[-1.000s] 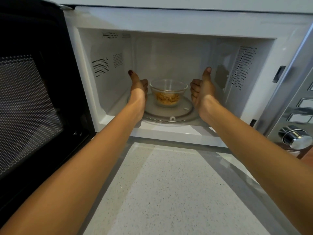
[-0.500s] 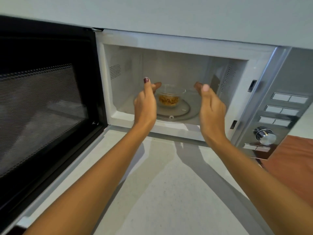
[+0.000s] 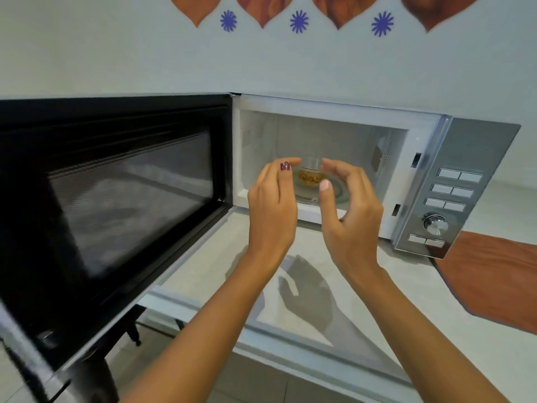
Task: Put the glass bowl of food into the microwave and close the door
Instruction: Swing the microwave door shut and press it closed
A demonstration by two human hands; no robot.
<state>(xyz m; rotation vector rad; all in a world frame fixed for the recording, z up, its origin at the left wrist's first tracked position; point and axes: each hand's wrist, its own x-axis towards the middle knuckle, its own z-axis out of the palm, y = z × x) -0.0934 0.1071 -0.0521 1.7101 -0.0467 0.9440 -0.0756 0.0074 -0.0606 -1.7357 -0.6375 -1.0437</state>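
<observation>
— Where is the glass bowl [image 3: 310, 176] of food?

— Inside the microwave [image 3: 325, 112], sitting on the round glass turntable [image 3: 338, 196] near the middle of the cavity. Yellowish food fills its lower part. Both hands partly hide it from view.

— What are the hands doing?

— The left hand [image 3: 273, 205] is raised in front of the microwave's opening, on the door side. Its grip is loose: fingers curled, thumb with a dark red nail pointing up, nothing held. The right hand [image 3: 350, 207] is level with it, on the side nearer the control panel [image 3: 456, 187]. Its grip is an open curve, thumb and fingers spread apart, also empty. Neither hand touches the bowl; both sit outside the cavity, in front of it.

— And the door?

— The door [image 3: 116, 199] stands wide open, swung out from the microwave's left edge, dark window facing the camera.

— Anything else near the microwave?

— It rests on a pale tabletop [image 3: 363, 301], where the hands cast shadows just in front of it. An orange-brown mat [image 3: 494, 274] lies on the tabletop below the control panel. The wall behind carries brown leaf shapes and blue star marks [image 3: 299, 21].
</observation>
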